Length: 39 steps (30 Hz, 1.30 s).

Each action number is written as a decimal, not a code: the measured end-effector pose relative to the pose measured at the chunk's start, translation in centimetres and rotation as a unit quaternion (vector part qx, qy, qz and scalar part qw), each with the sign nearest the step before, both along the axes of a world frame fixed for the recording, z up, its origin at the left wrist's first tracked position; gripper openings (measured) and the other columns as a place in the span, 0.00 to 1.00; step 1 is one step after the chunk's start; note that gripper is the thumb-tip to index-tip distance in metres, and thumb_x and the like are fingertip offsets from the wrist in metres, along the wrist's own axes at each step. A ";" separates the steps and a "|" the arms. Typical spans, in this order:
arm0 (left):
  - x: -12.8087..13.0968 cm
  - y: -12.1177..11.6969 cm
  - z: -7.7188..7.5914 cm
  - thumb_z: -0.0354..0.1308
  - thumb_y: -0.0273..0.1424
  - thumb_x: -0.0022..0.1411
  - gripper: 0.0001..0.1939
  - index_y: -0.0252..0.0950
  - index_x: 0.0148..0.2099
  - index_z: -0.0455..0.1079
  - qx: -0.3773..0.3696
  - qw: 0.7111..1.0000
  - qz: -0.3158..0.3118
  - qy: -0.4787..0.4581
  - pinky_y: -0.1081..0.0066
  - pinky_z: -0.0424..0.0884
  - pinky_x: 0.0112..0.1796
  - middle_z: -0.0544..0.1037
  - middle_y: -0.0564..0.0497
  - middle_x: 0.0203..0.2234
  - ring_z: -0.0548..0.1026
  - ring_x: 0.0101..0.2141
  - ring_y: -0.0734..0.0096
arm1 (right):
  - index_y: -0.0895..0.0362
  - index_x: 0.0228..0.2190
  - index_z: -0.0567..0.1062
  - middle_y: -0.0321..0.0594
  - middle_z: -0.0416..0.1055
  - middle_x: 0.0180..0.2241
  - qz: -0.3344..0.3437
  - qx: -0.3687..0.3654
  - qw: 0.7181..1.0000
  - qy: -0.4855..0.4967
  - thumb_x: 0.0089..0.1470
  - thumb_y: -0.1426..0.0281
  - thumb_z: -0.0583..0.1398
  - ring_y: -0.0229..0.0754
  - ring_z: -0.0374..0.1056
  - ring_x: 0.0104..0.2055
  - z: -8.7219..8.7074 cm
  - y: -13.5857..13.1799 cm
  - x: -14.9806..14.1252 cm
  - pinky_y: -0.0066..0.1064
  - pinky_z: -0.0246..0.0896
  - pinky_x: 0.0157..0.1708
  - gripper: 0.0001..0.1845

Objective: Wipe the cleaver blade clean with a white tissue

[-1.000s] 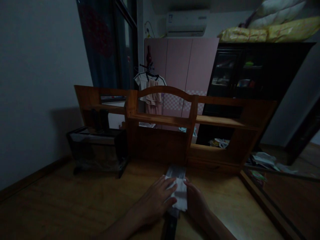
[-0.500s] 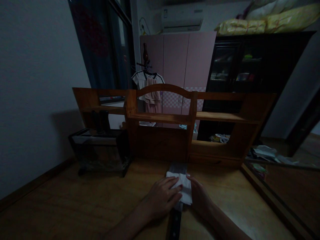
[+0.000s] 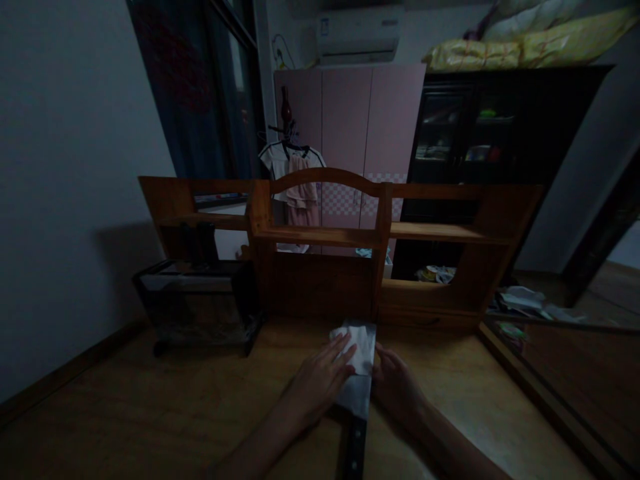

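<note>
A cleaver (image 3: 354,397) lies on the wooden tabletop, its black riveted handle (image 3: 356,443) toward me and its broad metal blade pointing away. My left hand (image 3: 320,377) presses a folded white cloth (image 3: 359,347), or perhaps a tissue, onto the upper part of the blade. Its fingers reach over the cloth from the left; the thumb is hidden. On the right side of the blade, my right hand (image 3: 397,383) has curled fingers against the blade's edge, with their tips partly out of sight. The lower blade shows bare below the cloth.
A wooden shelf unit (image 3: 320,235) stands along the table's far side. At the left is a dark knife-block-like rack (image 3: 197,300) with black handles sticking up. A raised wooden edge (image 3: 530,393) borders the right. Pink wardrobe doors (image 3: 345,120) stand behind.
My left hand and the white cloth have moved up the blade, away from me, baring its lower part. My right hand stays along the blade's right side. The view has shifted slightly.
</note>
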State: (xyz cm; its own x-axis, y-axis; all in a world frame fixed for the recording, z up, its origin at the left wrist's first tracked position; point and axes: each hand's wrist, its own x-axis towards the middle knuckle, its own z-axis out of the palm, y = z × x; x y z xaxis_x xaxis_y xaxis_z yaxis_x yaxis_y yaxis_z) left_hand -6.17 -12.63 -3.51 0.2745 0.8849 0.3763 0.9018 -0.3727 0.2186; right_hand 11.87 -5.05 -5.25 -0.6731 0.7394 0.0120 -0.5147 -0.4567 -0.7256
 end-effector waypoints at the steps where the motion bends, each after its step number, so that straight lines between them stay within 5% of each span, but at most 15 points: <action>1: -0.2 0.1 -0.1 0.39 0.39 0.72 0.24 0.42 0.66 0.54 0.004 1.000 0.003 -0.001 0.55 0.53 0.63 0.54 0.49 0.65 0.52 0.65 0.66 | 0.52 0.38 0.77 0.37 0.78 0.31 0.002 -0.013 1.000 -0.002 0.50 0.62 0.61 0.44 0.73 0.35 0.0 0.0 0.0 0.40 0.64 0.43 0.12; 9: 1.9 1.7 1.4 0.39 0.42 0.71 0.26 0.39 0.66 0.55 -0.007 0.994 -0.107 0.023 0.60 0.57 0.61 0.58 0.46 0.64 0.57 0.63 0.64 | 0.52 0.38 0.77 0.37 0.79 0.35 0.006 -0.043 0.999 0.012 0.49 0.63 0.61 0.43 0.73 0.38 0.1 0.3 0.2 0.39 0.64 0.44 0.13; 13: 2.8 5.3 2.9 0.38 0.43 0.71 0.26 0.37 0.62 0.61 0.010 0.995 -0.084 0.049 0.59 0.61 0.58 0.65 0.44 0.60 0.63 0.60 0.62 | 0.52 0.30 0.77 0.34 0.77 0.27 0.008 -0.120 0.991 0.055 0.51 0.61 0.62 0.41 0.73 0.32 -0.4 0.7 0.1 0.33 0.65 0.36 0.08; 18: 2.4 8.1 4.2 0.37 0.41 0.72 0.23 0.38 0.55 0.68 0.012 0.995 -0.081 0.064 0.64 0.67 0.53 0.72 0.45 0.54 0.70 0.54 0.64 | 0.51 0.33 0.77 0.33 0.77 0.28 0.003 -0.114 0.991 0.075 0.52 0.61 0.60 0.40 0.71 0.29 -0.9 0.7 0.0 0.34 0.64 0.38 0.09; 27: 3.7 6.4 3.2 0.33 0.38 0.72 0.26 0.37 0.64 0.59 -0.011 0.993 -0.116 0.036 0.61 0.59 0.59 0.65 0.47 0.60 0.62 0.60 0.68 | 0.60 0.38 0.76 0.41 0.77 0.29 0.047 -0.112 0.990 0.067 0.54 0.50 0.57 0.43 0.72 0.31 -0.5 0.7 0.0 0.36 0.63 0.39 0.25; 34: 2.4 6.3 3.2 0.34 0.36 0.72 0.24 0.39 0.65 0.58 0.002 0.993 -0.114 0.028 0.65 0.58 0.61 0.62 0.50 0.62 0.60 0.61 0.72 | 0.58 0.25 0.74 0.38 0.74 0.22 0.047 -0.124 0.989 0.063 0.53 0.52 0.59 0.40 0.70 0.25 0.1 0.1 0.2 0.32 0.63 0.31 0.22; 39: -0.2 2.6 2.5 0.37 0.34 0.72 0.24 0.40 0.67 0.54 -0.011 0.991 -0.130 0.031 0.65 0.56 0.62 0.58 0.51 0.64 0.57 0.63 0.72 | 0.53 0.38 0.77 0.38 0.78 0.32 0.020 -0.078 0.994 0.073 0.51 0.57 0.61 0.42 0.72 0.32 0.7 -0.2 0.0 0.35 0.65 0.38 0.16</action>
State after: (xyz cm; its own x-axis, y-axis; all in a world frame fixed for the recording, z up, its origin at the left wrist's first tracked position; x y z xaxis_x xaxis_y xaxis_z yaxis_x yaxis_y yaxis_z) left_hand -6.34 -10.00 -1.03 0.5157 0.7896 0.3324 0.7881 -0.5894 0.1773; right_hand 11.88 -5.23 -4.50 -0.7013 0.7128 0.0000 -0.5891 -0.5795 -0.5631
